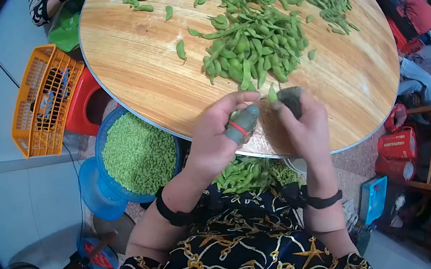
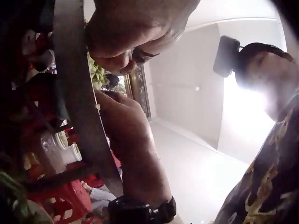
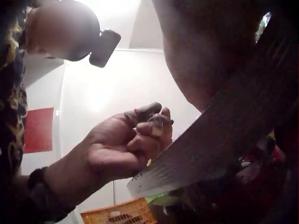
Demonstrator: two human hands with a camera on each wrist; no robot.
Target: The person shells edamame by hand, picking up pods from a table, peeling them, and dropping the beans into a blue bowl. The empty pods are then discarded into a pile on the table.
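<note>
My right hand [image 1: 305, 121] pinches a green soybean pod [image 1: 272, 94] upright between thumb and a finger in a dark covering, over the table's near edge. Just left of it, my left hand [image 1: 220, 128] has its fingers curled, and its thumb wears a grey-green cover [image 1: 247, 120] with a red band. A bit of green pod [image 1: 233, 115] shows between that thumb and the fingers. In the right wrist view the left hand [image 3: 126, 144] appears from below, fingertips together. Beyond both hands lies a heap of pods [image 1: 252, 45] on the round wooden table [image 1: 143, 61].
A blue basket [image 1: 102, 165] of shelled green beans stands on the left below the table. More pods [image 1: 244, 175] lie below the near edge, beside a pale container [image 1: 297, 164]. An orange crate [image 1: 49, 103] rests near a red stool [image 1: 83, 107]. People sit far right.
</note>
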